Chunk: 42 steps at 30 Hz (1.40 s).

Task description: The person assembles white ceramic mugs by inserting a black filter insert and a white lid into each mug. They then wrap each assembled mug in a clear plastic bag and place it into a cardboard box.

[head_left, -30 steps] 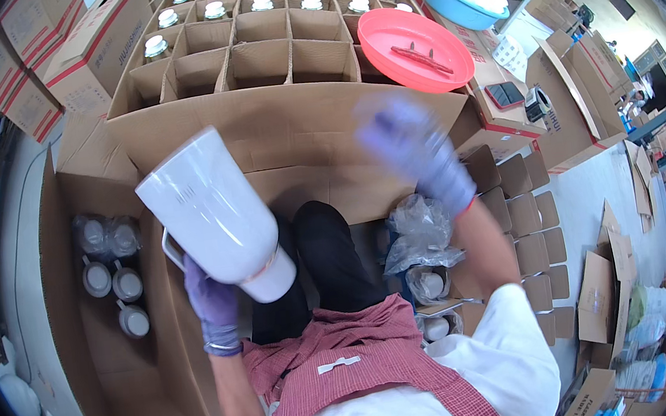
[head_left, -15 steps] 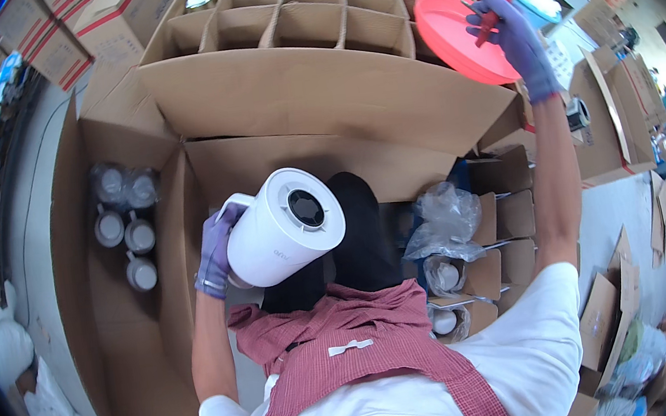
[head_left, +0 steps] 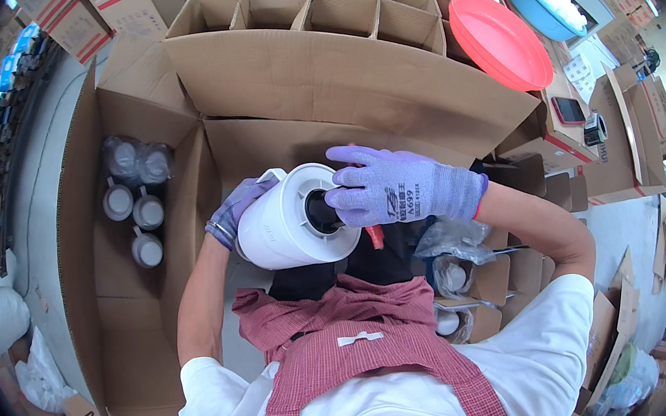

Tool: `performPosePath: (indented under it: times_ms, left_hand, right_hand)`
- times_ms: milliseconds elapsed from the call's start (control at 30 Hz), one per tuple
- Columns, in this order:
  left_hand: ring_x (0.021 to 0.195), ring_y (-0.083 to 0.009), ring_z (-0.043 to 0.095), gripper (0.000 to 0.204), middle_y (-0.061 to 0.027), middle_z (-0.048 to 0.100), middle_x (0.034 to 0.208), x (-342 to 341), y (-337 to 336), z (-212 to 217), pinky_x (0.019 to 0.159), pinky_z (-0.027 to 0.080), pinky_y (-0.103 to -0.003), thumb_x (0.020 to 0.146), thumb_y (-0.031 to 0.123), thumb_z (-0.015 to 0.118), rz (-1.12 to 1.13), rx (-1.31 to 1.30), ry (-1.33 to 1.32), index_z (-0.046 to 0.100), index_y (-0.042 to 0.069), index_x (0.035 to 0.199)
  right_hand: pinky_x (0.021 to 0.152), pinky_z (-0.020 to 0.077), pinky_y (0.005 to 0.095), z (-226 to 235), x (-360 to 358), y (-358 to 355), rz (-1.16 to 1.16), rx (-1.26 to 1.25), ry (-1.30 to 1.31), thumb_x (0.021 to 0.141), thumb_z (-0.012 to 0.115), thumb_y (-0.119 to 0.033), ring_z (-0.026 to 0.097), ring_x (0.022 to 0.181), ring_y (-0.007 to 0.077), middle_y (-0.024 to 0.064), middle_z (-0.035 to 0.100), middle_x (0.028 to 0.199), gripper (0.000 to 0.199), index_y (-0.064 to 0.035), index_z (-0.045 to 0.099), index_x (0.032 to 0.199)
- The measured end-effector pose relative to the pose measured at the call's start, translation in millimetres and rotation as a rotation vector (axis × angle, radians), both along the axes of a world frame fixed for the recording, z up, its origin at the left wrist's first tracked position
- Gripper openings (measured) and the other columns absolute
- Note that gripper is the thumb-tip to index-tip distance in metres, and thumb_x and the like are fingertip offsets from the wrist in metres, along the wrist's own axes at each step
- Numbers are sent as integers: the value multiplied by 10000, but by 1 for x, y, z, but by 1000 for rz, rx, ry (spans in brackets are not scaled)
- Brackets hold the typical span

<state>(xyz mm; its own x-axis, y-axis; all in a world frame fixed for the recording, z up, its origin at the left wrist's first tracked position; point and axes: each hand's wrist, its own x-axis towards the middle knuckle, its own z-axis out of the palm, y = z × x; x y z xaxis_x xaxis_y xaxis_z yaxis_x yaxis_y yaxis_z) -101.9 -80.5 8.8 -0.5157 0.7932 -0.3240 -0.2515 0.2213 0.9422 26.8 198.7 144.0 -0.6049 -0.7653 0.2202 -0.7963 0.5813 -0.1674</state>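
Your left hand (head_left: 235, 212) wraps the white jug (head_left: 293, 217), held on its side at chest level. Right hand (head_left: 397, 192) closed at its dark mouth, small red part under the fingers. Divider box (head_left: 349, 65) ahead approx. half filled; more jugs wait, bagged, in the carton (head_left: 95, 237) on your left.

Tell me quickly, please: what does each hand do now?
Left hand: closed around the white jug, holding it on its side.
Right hand: fingers at the jug's dark opening; grip cannot be told.

Purple knit gloves, white short-sleeved shirt, red checked apron with straps.
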Motion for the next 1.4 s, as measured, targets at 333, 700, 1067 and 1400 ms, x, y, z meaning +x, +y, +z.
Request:
performPosePath:
  times_ms: [333,700,1067,1400]
  left_hand:
    - [774,-104,656,370,-64,718,891,25,-5,19,704,541,-273,1010,320,573,165,-32,-101,713,-22,1008]
    - [913,-224,693,257,-109,725,920,52,24,76,898,523,-383,965,170,553,695,74,1041,721,-22,935]
    - [893,-144,666,270,-85,709,996,22,11,52,810,537,-287,999,137,512,611,107,239,693,-47,1077]
    - [911,-84,677,298,-58,729,1014,52,15,45,794,547,-274,1023,227,530,-112,82,-53,702,-9,1081]
  right_hand:
    - [1016,500,464,-4,12,2,235,117,342,764,721,-260,574,1113,311,70,562,1162,268,-164,591,978]
    - [432,433,275,-48,36,10,-895,-1343,-1265,991,603,-304,434,416,89,-10,550,669,227,-78,593,1019]
    - [856,539,441,2,55,10,-560,-1599,-785,989,598,-269,650,798,217,94,624,1007,185,-88,596,951]
    - [1075,447,553,61,52,4,88,47,235,691,679,-139,600,1045,249,45,584,1106,227,-190,584,891]
